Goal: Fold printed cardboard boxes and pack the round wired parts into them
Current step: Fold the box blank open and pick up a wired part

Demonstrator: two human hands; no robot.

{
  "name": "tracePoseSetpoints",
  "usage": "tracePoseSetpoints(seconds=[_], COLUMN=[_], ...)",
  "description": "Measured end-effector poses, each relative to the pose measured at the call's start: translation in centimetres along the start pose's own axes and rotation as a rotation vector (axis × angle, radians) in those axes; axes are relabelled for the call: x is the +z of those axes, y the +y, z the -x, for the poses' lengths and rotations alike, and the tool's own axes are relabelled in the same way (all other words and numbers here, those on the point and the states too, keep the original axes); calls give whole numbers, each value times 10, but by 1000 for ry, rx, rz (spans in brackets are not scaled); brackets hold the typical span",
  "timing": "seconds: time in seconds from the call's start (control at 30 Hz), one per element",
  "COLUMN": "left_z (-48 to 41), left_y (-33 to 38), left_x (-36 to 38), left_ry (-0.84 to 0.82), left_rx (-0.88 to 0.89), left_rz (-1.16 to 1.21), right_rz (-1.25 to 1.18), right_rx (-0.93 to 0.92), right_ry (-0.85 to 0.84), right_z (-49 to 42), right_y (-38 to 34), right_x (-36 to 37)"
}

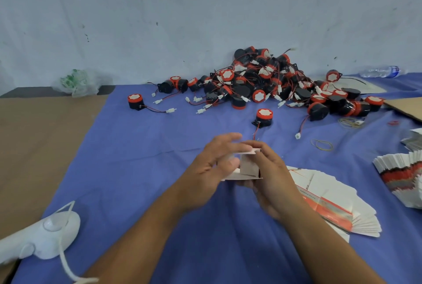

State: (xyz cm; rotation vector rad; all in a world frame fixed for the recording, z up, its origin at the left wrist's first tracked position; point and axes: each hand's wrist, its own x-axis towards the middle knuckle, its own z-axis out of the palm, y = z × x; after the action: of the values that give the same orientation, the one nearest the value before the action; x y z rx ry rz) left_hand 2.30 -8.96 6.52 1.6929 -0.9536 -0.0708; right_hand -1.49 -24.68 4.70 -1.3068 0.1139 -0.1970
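Two bare forearms reach in over the near edge of the counter (148, 151), and the left hand (212, 165) and right hand (271, 176) meet round a half-folded box (247, 167) held just above the blue cloth. The left fingers (228, 140) lie across its top flap with the thumb at the side. The right fingers (260, 149) curl round the far wall, so both hands are grasping the box. The likely slip is a flap creased off its line or a wall buckling under too hard a pinch, which would leave the box too crooked to close. Just right of the right wrist is a fanned stack of flat boxes (331, 201) that a swung elbow could scatter. The nearest round part (263, 117) stands just beyond the hands, its wire trailing toward them, ready to snag. The tangled pile of parts (262, 80) crowds the far edge by the wall, and pulling one may drag others. There is open room to the left, toward the brown cardboard sheet (41, 135). A white corded gadget (52, 233) sits at the near left corner.
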Motion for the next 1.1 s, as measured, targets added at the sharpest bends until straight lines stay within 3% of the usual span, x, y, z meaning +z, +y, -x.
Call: tracePoseSetpoints(seconds=[0.13, 0.3, 0.43, 0.53, 0.6, 0.67, 0.77, 0.83, 0.93, 1.1], left_z=[0, -2, 0, -2, -3, -4, -5, -4, -3, -3], left_y=[1, -13, -20, -15, -9, -2, 11, 14, 13, 12], left_x=[-1, -6, -11, -9, -5, 0, -7, -21, -30, -14], left_ry=[-148, 173, 281, 414, 442, 363, 53, -88, -100, 31], left_rx=[116, 189, 81, -48, -64, -49, -40, -58, -100, -69], left_rz=[-288, -324, -243, -87, -59, 5, 284, 273, 160, 197], right_rz=[-117, -168, -80, 212, 239, 139, 18, -48, -65, -83], right_rx=[65, 159, 42, -156, -243, -257, -219, -164, -153, -125], right_ry=[1, -138, -238, -237, -197, -170, -163, -182, -249, -236], right_z=[1, 4, 8, 11, 11, 11, 8, 7, 7, 8], right_y=[-6, -2, 4, 11, 10, 7, 0, -4, -5, -4], right_x=[-3, 0, 7, 8, 11, 11, 5, -1, -1, 1])
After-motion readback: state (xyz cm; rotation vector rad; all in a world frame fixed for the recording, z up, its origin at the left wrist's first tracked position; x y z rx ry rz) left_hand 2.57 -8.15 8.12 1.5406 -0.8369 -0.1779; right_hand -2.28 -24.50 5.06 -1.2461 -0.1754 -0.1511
